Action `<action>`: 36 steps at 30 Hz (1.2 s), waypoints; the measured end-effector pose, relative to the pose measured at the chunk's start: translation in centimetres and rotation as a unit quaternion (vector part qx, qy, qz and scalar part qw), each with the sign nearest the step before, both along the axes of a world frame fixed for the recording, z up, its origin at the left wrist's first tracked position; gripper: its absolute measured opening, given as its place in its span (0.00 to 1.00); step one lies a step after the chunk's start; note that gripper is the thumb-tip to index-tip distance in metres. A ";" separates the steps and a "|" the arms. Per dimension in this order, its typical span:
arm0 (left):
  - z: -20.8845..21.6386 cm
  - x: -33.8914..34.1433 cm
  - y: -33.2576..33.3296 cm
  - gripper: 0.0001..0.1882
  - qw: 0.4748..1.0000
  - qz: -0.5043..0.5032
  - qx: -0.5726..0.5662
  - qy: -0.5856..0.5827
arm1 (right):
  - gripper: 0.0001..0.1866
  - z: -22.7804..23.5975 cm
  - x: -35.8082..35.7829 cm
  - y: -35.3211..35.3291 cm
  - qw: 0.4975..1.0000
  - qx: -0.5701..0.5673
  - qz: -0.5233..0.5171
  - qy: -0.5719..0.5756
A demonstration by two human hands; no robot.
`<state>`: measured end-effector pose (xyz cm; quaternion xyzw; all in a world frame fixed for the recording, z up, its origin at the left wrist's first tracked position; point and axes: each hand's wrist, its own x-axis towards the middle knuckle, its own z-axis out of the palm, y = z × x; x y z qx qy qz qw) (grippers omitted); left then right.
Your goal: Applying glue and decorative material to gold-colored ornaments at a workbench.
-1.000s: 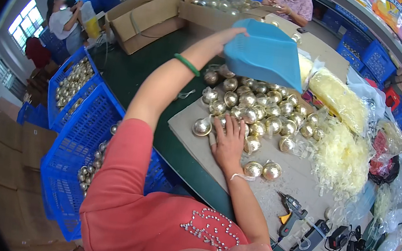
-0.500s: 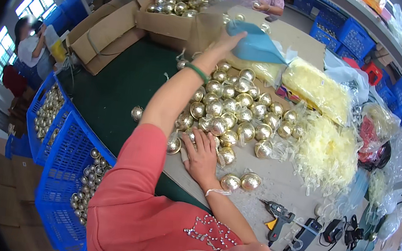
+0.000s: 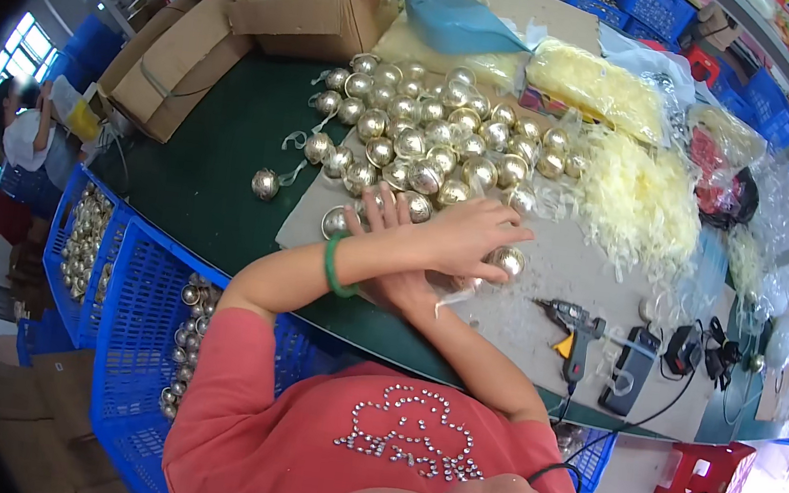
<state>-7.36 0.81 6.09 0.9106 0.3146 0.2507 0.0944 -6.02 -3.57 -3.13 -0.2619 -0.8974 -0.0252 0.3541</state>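
Observation:
My left hand (image 3: pixel 476 242), with a green bangle on the wrist, crosses over my right forearm. Its fingers are spread beside a gold perforated ball (image 3: pixel 508 261) near the table's front, and it grips nothing that I can see. My right hand (image 3: pixel 401 289) lies partly hidden under the left arm. Its outstretched fingers reach the near side of a heap of shiny gold balls (image 3: pixel 409 142), some with clear ribbon strips. Beyond the heap, a blue bag-like thing (image 3: pixel 461 23) rests on a pale yellow plastic pack (image 3: pixel 409 51).
Pale yellow strips (image 3: pixel 644 203) are piled to the heap's right. A glue gun (image 3: pixel 575 340) and a black device (image 3: pixel 631 372) lie at the front right. Gold balls fill a cardboard box (image 3: pixel 310 14) at the back left. Blue crates (image 3: pixel 147 334) stand beside the table.
My left hand has left the blue bag-like thing and come back toward me, over my right arm. Several balls now lie spread farther left on the table. The view has shifted.

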 end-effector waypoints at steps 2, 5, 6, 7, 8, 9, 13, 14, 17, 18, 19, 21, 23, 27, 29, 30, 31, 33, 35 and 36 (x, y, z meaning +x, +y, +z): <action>-2.6 1.8 -0.1 0.38 0.995 0.025 0.011 0.099 | 0.37 0.3 1.1 -2.1 1.000 -0.014 0.025 -0.004; -5.1 2.2 0.1 0.41 0.992 0.037 -0.052 0.105 | 0.34 -0.4 5.1 -6.3 0.982 -0.007 -0.026 -0.186; -5.3 2.2 0.2 0.41 0.992 0.045 -0.073 0.091 | 0.30 0.6 7.2 -8.0 0.988 -0.055 0.022 -0.140; -5.1 2.2 -0.1 0.41 0.993 0.043 -0.068 0.090 | 0.27 1.7 9.5 -9.7 0.988 -0.104 0.069 -0.095; -5.1 2.0 -0.5 0.40 0.994 0.063 -0.075 0.043 | 0.27 2.6 11.5 -11.4 0.988 -0.100 0.068 -0.097; -4.9 1.9 -0.5 0.39 0.993 0.082 -0.080 -0.005 | 0.24 3.5 13.5 -12.7 0.992 -0.105 0.061 -0.028; -3.0 1.8 -1.1 0.36 0.984 0.150 -0.091 -0.035 | 0.23 5.1 19.9 -12.5 0.980 -0.106 -0.104 0.134; -3.1 1.6 -1.1 0.36 0.984 0.148 -0.094 -0.040 | 0.26 5.4 21.2 -11.9 0.969 -0.110 -0.155 0.155; -2.9 1.4 -1.2 0.34 0.986 0.100 -0.088 -0.099 | 0.42 6.5 22.4 -8.2 0.974 -0.091 -0.190 0.086; -3.3 1.5 -1.1 0.34 0.985 0.100 -0.091 -0.103 | 0.42 6.6 22.3 -7.1 0.974 -0.092 -0.191 0.081; -3.7 1.3 -1.2 0.35 0.989 0.058 -0.074 -0.114 | 0.46 6.5 21.9 -6.0 0.978 -0.119 -0.163 0.059; -2.5 1.1 -1.8 0.42 0.987 0.026 -0.154 -0.049 | 0.44 6.0 21.6 -4.0 0.974 -0.187 -0.115 0.062; -2.5 0.9 -2.7 0.45 0.988 0.046 -0.132 -0.063 | 0.42 5.5 21.9 -3.1 0.970 -0.192 -0.116 0.092; 0.5 -0.7 -8.7 0.49 0.992 -0.017 -0.088 -0.088 | 0.37 5.9 23.1 -4.1 0.950 -0.181 -0.163 0.195; 0.6 -0.2 -13.7 0.45 0.988 -0.083 -0.127 -0.026 | 0.35 5.9 23.3 -6.2 0.903 -0.251 -0.172 0.302; -0.5 1.3 -15.8 0.43 0.986 -0.114 -0.125 0.008 | 0.35 5.3 23.7 -7.0 0.901 -0.261 -0.176 0.300; -3.7 3.0 -17.8 0.39 0.985 -0.129 -0.107 0.047 | 0.36 4.6 23.8 -7.5 0.900 -0.231 -0.167 0.330; -9.0 4.8 -19.2 0.31 0.984 -0.146 -0.036 0.094 | 0.38 3.9 24.2 -8.6 0.889 -0.218 -0.170 0.365; -10.2 5.3 -19.8 0.30 0.981 -0.127 0.047 0.137 | 0.38 3.1 24.8 -9.3 0.880 -0.222 -0.171 0.383; -10.7 5.2 -19.8 0.30 0.978 -0.131 0.058 0.152 | 0.38 2.8 25.0 -9.6 0.874 -0.221 -0.166 0.400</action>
